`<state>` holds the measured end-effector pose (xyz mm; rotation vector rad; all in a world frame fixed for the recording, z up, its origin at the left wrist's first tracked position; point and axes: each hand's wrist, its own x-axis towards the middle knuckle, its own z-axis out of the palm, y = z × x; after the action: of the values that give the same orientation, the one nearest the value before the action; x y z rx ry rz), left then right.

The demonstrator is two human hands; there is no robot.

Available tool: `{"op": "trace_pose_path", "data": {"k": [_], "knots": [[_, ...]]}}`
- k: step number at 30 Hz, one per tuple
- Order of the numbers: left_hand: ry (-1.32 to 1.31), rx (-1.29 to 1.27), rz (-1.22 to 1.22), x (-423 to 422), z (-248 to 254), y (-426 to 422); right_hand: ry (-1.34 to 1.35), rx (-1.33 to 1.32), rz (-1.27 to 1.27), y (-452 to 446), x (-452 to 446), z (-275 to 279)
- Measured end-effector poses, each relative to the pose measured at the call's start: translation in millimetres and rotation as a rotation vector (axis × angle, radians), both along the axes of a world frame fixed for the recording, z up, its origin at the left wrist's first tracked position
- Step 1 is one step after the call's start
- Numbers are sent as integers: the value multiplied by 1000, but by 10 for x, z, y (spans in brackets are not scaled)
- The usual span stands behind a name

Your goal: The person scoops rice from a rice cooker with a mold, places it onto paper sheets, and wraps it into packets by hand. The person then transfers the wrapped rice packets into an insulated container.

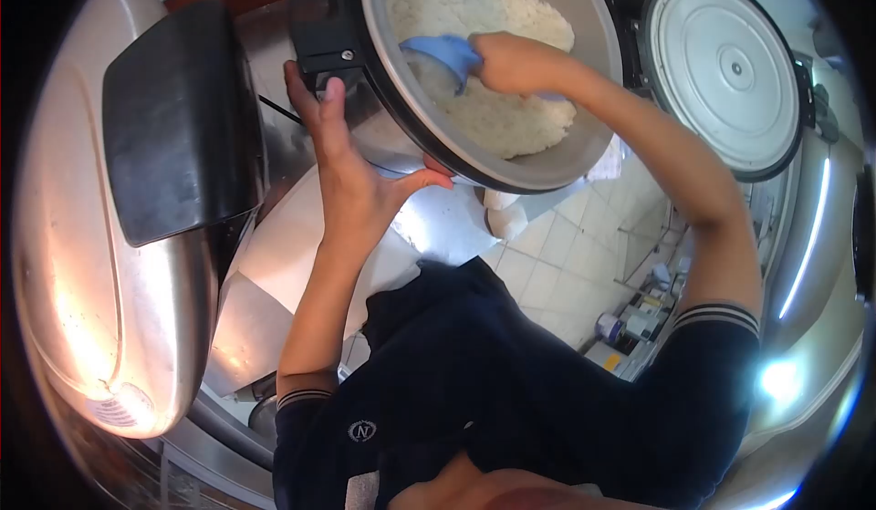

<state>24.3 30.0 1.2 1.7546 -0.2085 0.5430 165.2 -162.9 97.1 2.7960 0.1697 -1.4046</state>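
A large rice cooker (401,136) stands tilted toward me, its pot part filled with white cooked rice (529,127). My right hand (511,63) reaches over the rim and is closed around the handle of a blue scoop (443,51). The scoop's bowl is down against the rice. My left hand (347,159) braces the cooker's outer side below the black hinge or latch block, fingers up along the wall and thumb spread under the rim. Part of its grip is hidden by the cooker.
The cooker's round metal lid (730,67) hangs swung back on the right. To the left is a rounded metal appliance (82,236) with a black panel (178,127). Below are a metal work surface (429,223), tiled floor (538,277) and several items on a low shelf (639,314).
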Motion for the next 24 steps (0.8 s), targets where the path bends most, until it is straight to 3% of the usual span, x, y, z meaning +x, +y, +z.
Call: {"op": "trace_pose_path", "data": {"k": [1, 4, 9, 13, 15, 19, 22, 24], "knots": [[-1, 4, -11, 2, -2, 1, 122, 70, -61, 84, -132, 168], [-9, 35, 14, -11, 17, -24, -8, 58, 15, 36, -669, 350], [67, 90, -4, -53, -16, -16, -242, 100, 163, -137, -799, 879], [55, 125, 13, -53, 2, 1, -125, 283, 283, -306, -422, 640], [51, 135, 22, -65, 16, -3, 203, 79, -81, -213, -226, 649], [40, 138, 16, -61, -10, 2, -20, -55, 103, -256, -13, 227], [47, 127, 14, -60, 3, -14, 159, -38, 118, -51, -360, 233], [31, 121, 23, -58, 22, -26, 96, 0, 174, -130, -445, 268]]}}
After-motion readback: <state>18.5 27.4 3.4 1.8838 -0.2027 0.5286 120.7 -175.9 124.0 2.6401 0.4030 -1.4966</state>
